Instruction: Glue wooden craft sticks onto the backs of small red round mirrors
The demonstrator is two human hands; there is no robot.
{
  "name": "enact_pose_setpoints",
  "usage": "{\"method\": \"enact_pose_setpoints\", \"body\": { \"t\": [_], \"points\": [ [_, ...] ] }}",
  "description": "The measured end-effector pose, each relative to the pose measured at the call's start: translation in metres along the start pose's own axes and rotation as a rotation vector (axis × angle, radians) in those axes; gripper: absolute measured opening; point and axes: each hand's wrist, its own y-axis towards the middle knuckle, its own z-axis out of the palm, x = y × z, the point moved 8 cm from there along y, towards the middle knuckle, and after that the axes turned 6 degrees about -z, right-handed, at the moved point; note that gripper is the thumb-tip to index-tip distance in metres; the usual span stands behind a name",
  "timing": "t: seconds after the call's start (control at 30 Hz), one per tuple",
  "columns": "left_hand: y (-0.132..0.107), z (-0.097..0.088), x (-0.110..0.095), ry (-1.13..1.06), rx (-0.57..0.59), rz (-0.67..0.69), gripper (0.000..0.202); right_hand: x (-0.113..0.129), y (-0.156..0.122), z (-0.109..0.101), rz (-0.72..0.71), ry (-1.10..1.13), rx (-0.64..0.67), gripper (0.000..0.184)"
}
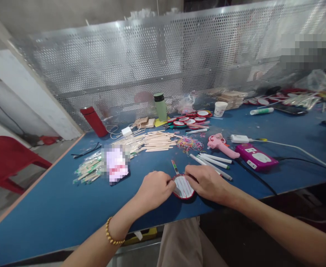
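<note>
A red-rimmed disc (183, 187), its pale upturned face crossed by thin lines, sits between the hands (156, 188).

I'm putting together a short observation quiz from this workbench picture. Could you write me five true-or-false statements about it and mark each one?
1. The left hand and the right hand are at opposite sides of a round red-rimmed disc. True.
2. The gold bead bracelet is on the right wrist. False: it is on the left.
3. The pink glue gun lies to the left of the purple box in the picture. True.
4. The white marker pens stand in the paper cup. False: they lie on the blue table, well in front of the cup.
5. The black-lidded tumbler is red. False: it is green.
</note>
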Motion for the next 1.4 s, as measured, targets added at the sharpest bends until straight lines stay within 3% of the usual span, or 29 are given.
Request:
{"method": "enact_pose_setpoints", "body": {
  "t": [1.4],
  "points": [
    [0.0017, 0.0036, 0.0006, 0.039, 0.006, -0.005, 0.038, -0.0019, -0.0008, 0.0055, 0.021, -0.048, 0.042, 0.018]
  ]
}}
